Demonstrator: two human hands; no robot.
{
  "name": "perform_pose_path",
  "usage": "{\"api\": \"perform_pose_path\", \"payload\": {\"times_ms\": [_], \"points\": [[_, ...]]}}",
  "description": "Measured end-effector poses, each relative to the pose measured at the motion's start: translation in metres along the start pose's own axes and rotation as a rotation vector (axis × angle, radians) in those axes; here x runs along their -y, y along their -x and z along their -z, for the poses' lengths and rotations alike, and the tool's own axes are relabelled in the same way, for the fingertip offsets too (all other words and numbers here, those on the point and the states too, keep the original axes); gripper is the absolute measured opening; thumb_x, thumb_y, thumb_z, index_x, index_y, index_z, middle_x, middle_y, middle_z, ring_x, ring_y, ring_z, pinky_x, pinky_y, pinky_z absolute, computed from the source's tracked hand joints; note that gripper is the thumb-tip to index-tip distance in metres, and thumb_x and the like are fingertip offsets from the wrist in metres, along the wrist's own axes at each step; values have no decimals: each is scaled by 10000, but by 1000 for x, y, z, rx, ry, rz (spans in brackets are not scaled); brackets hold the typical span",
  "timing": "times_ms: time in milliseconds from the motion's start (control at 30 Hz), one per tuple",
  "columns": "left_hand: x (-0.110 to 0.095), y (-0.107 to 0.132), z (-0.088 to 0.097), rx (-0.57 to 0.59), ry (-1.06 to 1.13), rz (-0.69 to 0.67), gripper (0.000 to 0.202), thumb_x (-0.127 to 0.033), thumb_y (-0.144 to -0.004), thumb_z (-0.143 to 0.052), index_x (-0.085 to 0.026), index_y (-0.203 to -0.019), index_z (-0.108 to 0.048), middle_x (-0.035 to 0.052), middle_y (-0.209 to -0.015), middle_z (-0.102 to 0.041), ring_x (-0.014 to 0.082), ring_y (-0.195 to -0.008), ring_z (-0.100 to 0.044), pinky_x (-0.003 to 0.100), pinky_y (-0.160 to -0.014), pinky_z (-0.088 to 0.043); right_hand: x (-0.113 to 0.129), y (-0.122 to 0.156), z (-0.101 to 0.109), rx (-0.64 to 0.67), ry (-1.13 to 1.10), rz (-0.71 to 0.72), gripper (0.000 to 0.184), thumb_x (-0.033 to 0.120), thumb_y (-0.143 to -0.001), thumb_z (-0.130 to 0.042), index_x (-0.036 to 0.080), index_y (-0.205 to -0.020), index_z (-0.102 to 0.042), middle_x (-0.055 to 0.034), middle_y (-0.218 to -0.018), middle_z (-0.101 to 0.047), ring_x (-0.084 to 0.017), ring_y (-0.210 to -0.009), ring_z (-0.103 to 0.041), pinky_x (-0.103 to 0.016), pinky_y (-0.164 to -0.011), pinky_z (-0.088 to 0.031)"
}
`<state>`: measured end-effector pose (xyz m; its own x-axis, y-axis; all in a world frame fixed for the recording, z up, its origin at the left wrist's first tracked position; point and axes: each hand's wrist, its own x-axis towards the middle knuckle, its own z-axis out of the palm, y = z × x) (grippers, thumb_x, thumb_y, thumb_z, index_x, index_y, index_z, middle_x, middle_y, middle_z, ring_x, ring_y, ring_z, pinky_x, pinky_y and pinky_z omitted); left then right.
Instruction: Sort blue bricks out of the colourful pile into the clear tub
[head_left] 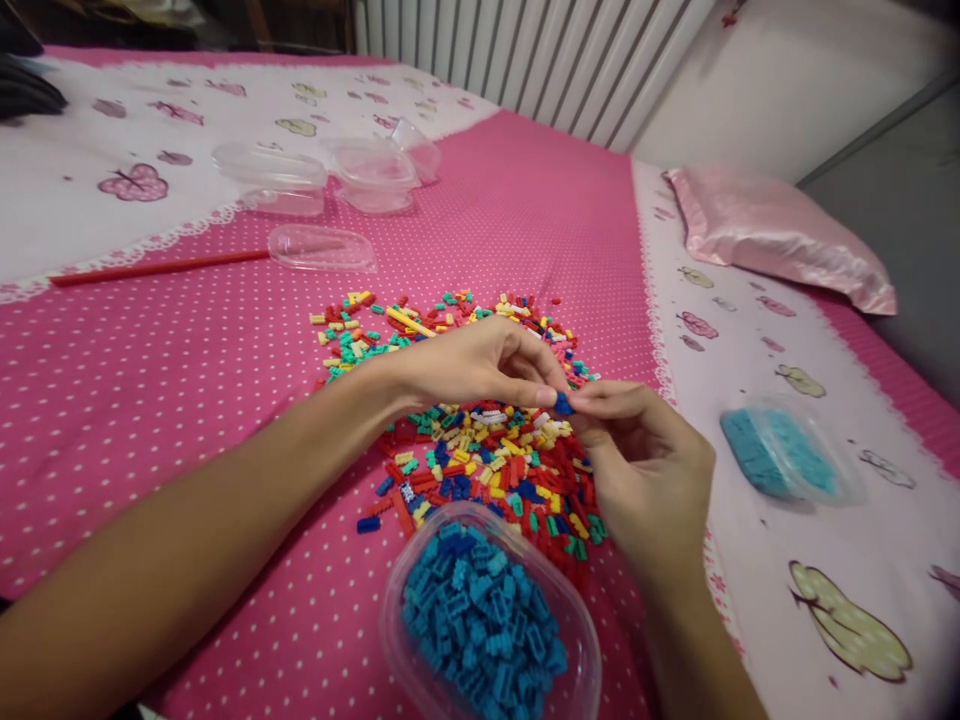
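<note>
A small dark blue toy brick (563, 404) is pinched between the fingertips of both hands. My left hand (487, 365) reaches in from the left, thumb and fingers closed on one side of it. From the right, my right hand (649, 440) grips its other side with thumb and forefinger. Below them spreads a pile of small toy bricks (480, 455) in red, yellow, green, blue and white, partly hidden by my hands. Nearest me stands a clear plastic tub (585, 640) holding many blue bricks (480, 620).
Clear empty containers (375, 170) stand at the back left. A transparent lid (322, 247) lies by a long red stick (157, 268). At the right sits a tub of turquoise pieces (784, 450). Farther back are a pink pillow (780, 230) and white bars (517, 60).
</note>
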<state>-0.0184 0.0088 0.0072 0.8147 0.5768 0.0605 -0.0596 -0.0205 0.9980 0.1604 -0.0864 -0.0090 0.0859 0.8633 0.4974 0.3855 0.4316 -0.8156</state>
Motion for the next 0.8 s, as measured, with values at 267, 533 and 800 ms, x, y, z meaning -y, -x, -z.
{"api": "perform_pose_path", "payload": {"times_ms": [267,533,800], "points": [[7,-3,-10,-64,287,121,253,-262,-685,-892,-122,-827,-736,-11,-663,-686,53,-595,-577,175,-599,-425,6,-1,3,-18,93,102,175,88,-895,-638,246,-824,-663,-1,-910,-691,-170,-873,-653,-330,-789,-511],[9,-5,-13,-126,377,192,328,-321,-619,-931,-120,-787,-733,-19,-668,-671,51,-603,-566,180,-602,-424,-3,-4,6,-8,46,7,115,158,-866,-706,249,-935,-715,-12,-935,-729,-174,-894,-686,-333,-823,-558],[7,-4,-5,-84,150,123,311,-373,-691,-880,-121,-755,-709,-27,-633,-624,57,-568,-504,190,-537,-347,-5,1,-2,-63,107,-64,83,253,-843,-729,220,-913,-696,-33,-863,-746,-205,-797,-717,-359,-744,-597]]}}
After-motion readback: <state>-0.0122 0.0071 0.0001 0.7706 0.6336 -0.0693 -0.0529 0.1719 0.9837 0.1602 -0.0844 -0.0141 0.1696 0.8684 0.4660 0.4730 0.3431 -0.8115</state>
